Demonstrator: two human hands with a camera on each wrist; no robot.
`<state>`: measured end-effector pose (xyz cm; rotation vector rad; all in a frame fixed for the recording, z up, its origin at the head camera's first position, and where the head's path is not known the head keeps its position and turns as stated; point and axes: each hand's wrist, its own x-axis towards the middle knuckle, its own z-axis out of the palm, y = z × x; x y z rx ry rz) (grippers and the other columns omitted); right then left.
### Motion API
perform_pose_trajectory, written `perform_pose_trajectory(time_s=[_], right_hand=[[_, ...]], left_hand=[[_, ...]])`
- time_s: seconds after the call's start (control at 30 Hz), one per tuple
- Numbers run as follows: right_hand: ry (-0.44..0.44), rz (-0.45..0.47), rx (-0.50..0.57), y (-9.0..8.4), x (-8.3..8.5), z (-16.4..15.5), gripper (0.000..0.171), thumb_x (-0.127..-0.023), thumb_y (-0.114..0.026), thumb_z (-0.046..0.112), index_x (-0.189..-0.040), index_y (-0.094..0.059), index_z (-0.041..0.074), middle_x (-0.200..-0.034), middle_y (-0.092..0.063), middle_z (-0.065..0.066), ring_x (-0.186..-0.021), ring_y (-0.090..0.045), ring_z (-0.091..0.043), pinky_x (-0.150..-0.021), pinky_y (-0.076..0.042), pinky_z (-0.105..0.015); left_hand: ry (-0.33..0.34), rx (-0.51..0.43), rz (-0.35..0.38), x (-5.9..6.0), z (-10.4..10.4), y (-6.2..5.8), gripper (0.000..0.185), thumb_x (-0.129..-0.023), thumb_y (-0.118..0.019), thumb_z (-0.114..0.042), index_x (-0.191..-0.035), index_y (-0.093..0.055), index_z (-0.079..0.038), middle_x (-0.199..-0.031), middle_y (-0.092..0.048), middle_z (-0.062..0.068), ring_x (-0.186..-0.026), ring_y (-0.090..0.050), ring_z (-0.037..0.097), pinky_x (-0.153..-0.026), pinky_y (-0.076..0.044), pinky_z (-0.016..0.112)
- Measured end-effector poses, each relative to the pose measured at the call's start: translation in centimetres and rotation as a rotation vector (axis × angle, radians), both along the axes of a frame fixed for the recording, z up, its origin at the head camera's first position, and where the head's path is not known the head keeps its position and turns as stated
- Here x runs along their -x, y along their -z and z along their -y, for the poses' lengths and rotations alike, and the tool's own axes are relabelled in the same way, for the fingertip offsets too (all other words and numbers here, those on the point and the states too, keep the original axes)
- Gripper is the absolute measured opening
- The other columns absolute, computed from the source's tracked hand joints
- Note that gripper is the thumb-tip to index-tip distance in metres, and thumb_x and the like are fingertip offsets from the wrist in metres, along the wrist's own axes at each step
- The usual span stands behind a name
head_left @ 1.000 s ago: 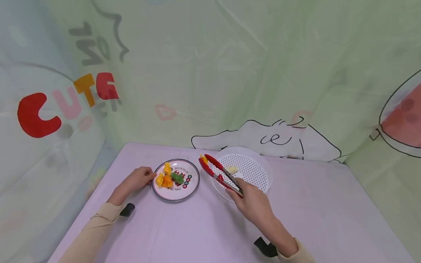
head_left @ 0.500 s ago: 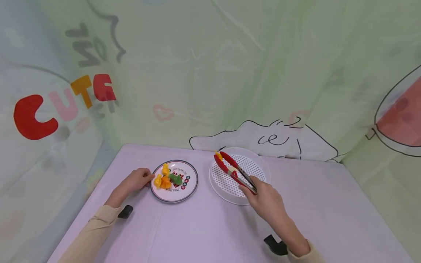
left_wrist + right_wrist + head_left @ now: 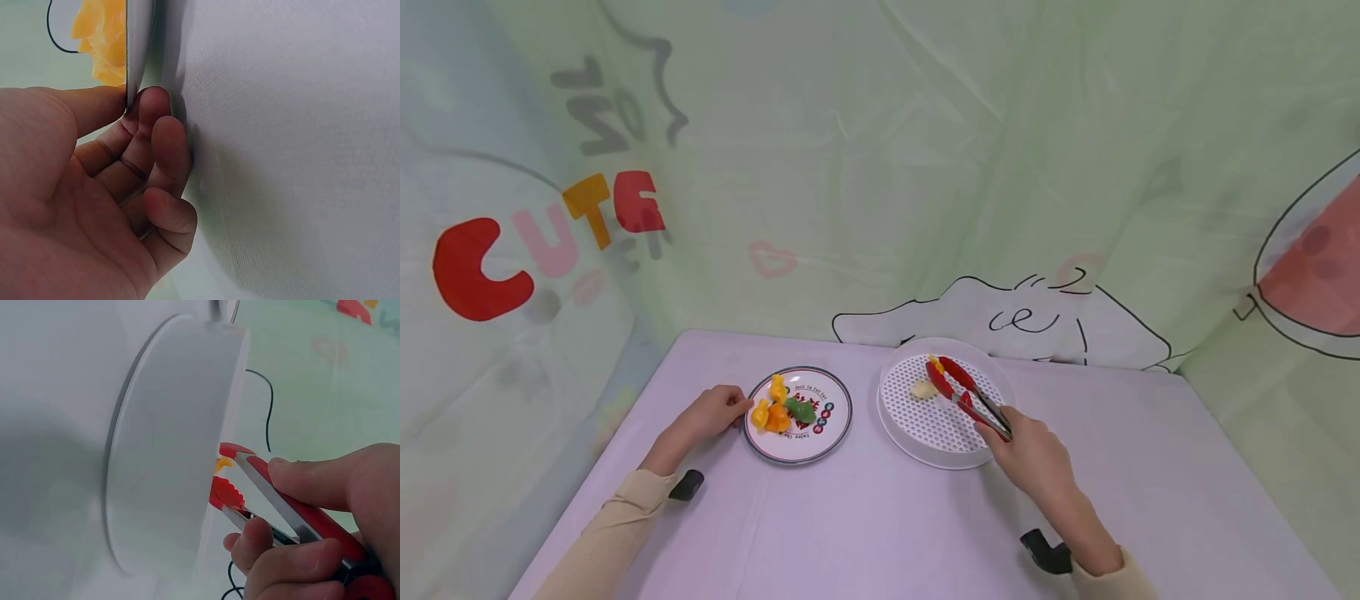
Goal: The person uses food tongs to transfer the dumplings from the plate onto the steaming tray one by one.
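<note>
Red tongs (image 3: 966,396) sat squeezed in the right hand (image 3: 1033,454) in the head view, their tips pinching a yellow piece (image 3: 936,364) over the white perforated tray (image 3: 898,421), just beside a pale piece (image 3: 922,389). The left hand (image 3: 711,410) held the rim of the patterned plate (image 3: 835,425) of orange and green pieces.

From the left wrist, thumb and curled fingers (image 3: 159,134) pinched the plate's edge (image 3: 139,44).

From the right wrist, fingers (image 3: 294,550) wrapped the tongs (image 3: 275,503), the yellow piece (image 3: 222,465) between the tips at the tray's wall (image 3: 181,456).
</note>
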<state>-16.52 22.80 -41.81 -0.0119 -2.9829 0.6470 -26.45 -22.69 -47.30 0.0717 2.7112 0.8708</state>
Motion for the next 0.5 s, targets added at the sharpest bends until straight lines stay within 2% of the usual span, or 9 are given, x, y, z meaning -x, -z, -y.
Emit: perform_pose_trajectory(time_s=[0.27,0.5], right_hand=[[0.027,0.052,0.0,0.7,0.4,-1.4,0.043,-0.095,-0.068,0.031,-0.115,-0.06,-0.007,-0.075,-0.062,-0.01,-0.059,-0.049,-0.018,-0.05,-0.038,-0.029],[0.035,0.061,-0.004,0.8,0.4,-1.5,0.041,-0.095,-0.068,0.032,-0.111,-0.06,-0.005,-0.074,-0.06,-0.008,-0.059,-0.049,-0.018,-0.049,-0.038,-0.029]], left_hand=[[0.002,0.007,0.004,0.1,0.1,0.1,0.024,-0.103,-0.057,-0.026,-0.095,-0.062,-0.004,-0.079,-0.06,0.006,-0.072,-0.052,0.018,-0.065,-0.043,0.026],[0.011,-0.008,-0.002,0.0,0.1,0.0,0.024,-0.103,-0.057,-0.025,-0.095,-0.062,-0.004,-0.078,-0.059,0.006,-0.071,-0.051,0.018,-0.064,-0.043,0.027]])
